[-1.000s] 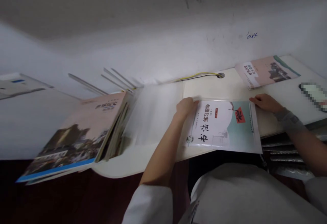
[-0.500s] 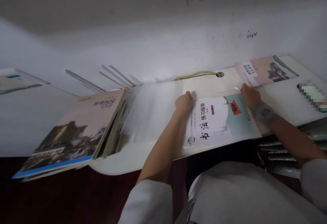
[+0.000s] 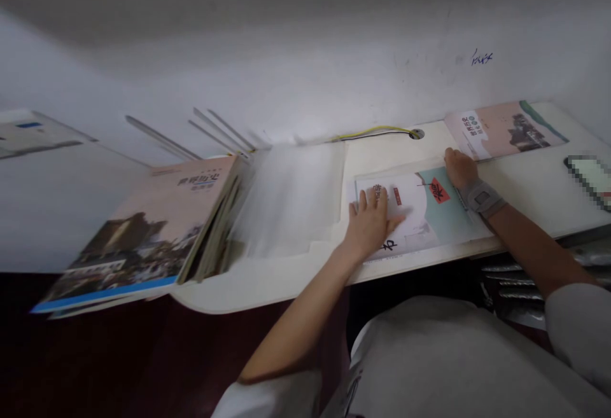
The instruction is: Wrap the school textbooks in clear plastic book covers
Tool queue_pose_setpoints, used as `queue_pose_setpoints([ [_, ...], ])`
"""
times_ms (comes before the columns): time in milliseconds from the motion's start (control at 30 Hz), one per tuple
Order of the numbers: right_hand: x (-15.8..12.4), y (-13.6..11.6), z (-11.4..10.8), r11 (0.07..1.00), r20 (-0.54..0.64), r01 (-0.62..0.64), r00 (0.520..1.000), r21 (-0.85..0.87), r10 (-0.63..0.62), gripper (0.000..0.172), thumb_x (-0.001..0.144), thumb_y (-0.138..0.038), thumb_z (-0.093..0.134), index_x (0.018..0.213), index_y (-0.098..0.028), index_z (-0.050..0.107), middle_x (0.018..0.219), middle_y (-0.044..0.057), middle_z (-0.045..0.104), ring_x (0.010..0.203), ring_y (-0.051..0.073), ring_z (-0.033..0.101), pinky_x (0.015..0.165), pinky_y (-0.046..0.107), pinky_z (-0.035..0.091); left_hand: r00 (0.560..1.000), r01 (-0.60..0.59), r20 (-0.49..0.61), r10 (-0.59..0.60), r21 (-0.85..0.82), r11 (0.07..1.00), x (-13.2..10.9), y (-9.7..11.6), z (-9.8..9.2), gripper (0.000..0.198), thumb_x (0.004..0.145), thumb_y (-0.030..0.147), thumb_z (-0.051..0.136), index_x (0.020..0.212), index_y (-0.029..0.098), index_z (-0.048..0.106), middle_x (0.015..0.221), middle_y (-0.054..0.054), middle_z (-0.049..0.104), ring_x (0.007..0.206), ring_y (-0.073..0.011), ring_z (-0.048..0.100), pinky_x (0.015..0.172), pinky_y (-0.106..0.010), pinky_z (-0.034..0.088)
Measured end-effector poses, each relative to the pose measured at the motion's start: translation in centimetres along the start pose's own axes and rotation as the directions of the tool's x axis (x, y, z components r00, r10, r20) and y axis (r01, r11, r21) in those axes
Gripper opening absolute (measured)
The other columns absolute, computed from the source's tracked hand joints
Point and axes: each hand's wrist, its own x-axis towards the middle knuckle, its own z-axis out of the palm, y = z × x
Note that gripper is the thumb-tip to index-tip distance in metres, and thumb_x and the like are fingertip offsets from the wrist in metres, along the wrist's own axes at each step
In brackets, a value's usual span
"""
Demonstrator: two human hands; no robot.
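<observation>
A calligraphy workbook [image 3: 417,230] with a white and teal cover and a red diamond lies on the white desk, and a clear plastic book cover [image 3: 396,173] shows along its far edge. My left hand [image 3: 368,221] rests on the workbook with its fingers spread, hiding part of the title. At the far right corner, my right hand [image 3: 461,167] is closed on the edge of the plastic cover; its fingertips are partly hidden. Just beyond that hand is a pink history book [image 3: 506,132]. Clear plastic sheets [image 3: 291,202] lie left of the workbook.
A stack of books [image 3: 147,227] with a pink top cover stands at the desk's left end. A phone [image 3: 589,179] lies on the right. A yellow cable [image 3: 377,130] runs into a hole by the wall. The white desk [image 3: 210,297] has a rounded front left edge.
My left hand has left the workbook's left edge, opened and moved right onto its cover. My right hand stays at the far right corner. The view has shifted slightly.
</observation>
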Motion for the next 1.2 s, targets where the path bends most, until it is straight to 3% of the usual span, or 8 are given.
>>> queue_pose_setpoints([
  [233, 0.1, 1.1, -1.2, 0.991, 0.04, -0.04, 0.999, 0.13, 0.035, 0.032, 0.09, -0.011, 0.03, 0.112, -0.01, 0.053, 0.1, 0.019, 0.063, 0.087, 0.024, 0.058, 0.07, 0.033, 0.04, 1.0, 0.028, -0.009, -0.028, 0.003, 1.0, -2.0, 1.0, 4.3, 0.075, 0.091, 0.063, 0.021, 0.149, 0.016, 0.023, 0.156, -0.017, 0.018, 0.142, -0.0398, 0.013, 0.109, -0.063, 0.018],
  [367, -3.2, -1.1, -3.7, 0.971, -0.119, 0.18, 0.98, 0.155, -0.162, 0.042, 0.09, -0.021, 0.037, 0.129, -0.006, 0.046, 0.132, 0.025, 0.048, 0.118, 0.034, 0.047, 0.091, 0.045, 0.04, 0.996, 0.03, -0.079, -0.031, -0.017, 0.999, -2.2, 1.2, 4.8, 0.073, 0.091, 0.062, 0.027, 0.149, 0.018, 0.025, 0.155, -0.016, 0.02, 0.142, -0.0395, 0.015, 0.109, -0.064, 0.017],
  [500, -9.8, -5.4, -4.8, 0.703, -0.113, 0.663, 0.743, 0.259, -0.659, 0.049, 0.094, -0.035, 0.036, 0.139, -0.014, 0.04, 0.137, 0.015, 0.05, 0.13, 0.027, 0.04, 0.104, 0.047, 0.033, 0.996, 0.038, -0.081, -0.04, -0.029, 0.999, -2.6, 1.3, 4.8, 0.073, 0.091, 0.063, 0.027, 0.149, 0.019, 0.025, 0.155, -0.014, 0.02, 0.143, -0.0378, 0.014, 0.11, -0.063, 0.015],
  [567, -12.7, -5.8, -4.4, 0.661, -0.104, 0.705, 0.7, 0.257, -0.706, 0.052, 0.095, -0.04, 0.035, 0.14, -0.014, 0.039, 0.144, 0.014, 0.044, 0.134, 0.027, 0.036, 0.108, 0.048, 0.029, 0.997, 0.029, -0.076, -0.032, -0.04, 0.999, -2.7, 0.7, 4.7, 0.071, 0.091, 0.062, 0.026, 0.149, 0.021, 0.024, 0.156, -0.012, 0.02, 0.143, -0.0358, 0.014, 0.112, -0.061, 0.015],
  [733, -15.1, 0.5, -2.9, 0.854, -0.013, 0.499, 0.864, 0.149, -0.503, 0.05, 0.096, -0.037, 0.033, 0.14, -0.014, 0.041, 0.148, 0.015, 0.038, 0.135, 0.031, 0.035, 0.105, 0.052, 0.031, 0.977, 0.186, -0.104, -0.188, -0.033, 0.982, -3.4, -1.2, 4.3, 0.063, 0.095, 0.051, 0.028, 0.147, 0.017, 0.029, 0.154, -0.013, 0.025, 0.144, -0.0326, 0.015, 0.114, -0.056, 0.015],
  [833, -14.7, 2.5, -3.5, 0.893, 0.017, 0.442, 0.895, 0.087, -0.445, 0.05, 0.096, -0.036, 0.034, 0.138, -0.011, 0.043, 0.144, 0.019, 0.042, 0.133, 0.033, 0.039, 0.104, 0.058, 0.03, 0.963, 0.202, -0.188, -0.194, 0.022, 0.979, -3.8, -0.1, 4.0, 0.061, 0.096, 0.047, 0.028, 0.143, 0.01, 0.035, 0.152, -0.018, 0.029, 0.144, -0.0329, 0.014, 0.115, -0.056, 0.009],
  [1033, -13.3, -4.7, -5.1, 0.861, -0.097, 0.487, 0.873, 0.144, -0.478, 0.046, 0.096, -0.03, 0.031, 0.132, -0.008, 0.051, 0.143, 0.021, 0.043, 0.132, 0.031, 0.04, 0.105, 0.051, 0.032, 0.991, -0.077, -0.116, 0.073, -0.032, 0.997, -2.8, 5.6, 4.4, 0.063, 0.095, 0.049, 0.027, 0.145, 0.011, 0.033, 0.153, -0.015, 0.026, 0.143, -0.0333, 0.018, 0.114, -0.058, 0.015],
  [1200, -13.7, -5.3, -3.1, 0.844, -0.104, 0.492, 0.87, 0.214, -0.481, 0.051, 0.096, -0.035, 0.031, 0.137, -0.008, 0.045, 0.144, 0.017, 0.044, 0.133, 0.028, 0.04, 0.108, 0.046, 0.031, 0.99, -0.094, -0.105, 0.089, -0.045, 0.995, -2.7, 3.3, 5.0, 0.058, 0.096, 0.043, 0.027, 0.148, 0.017, 0.028, 0.154, -0.008, 0.025, 0.143, -0.0289, 0.019, 0.116, -0.051, 0.015],
])
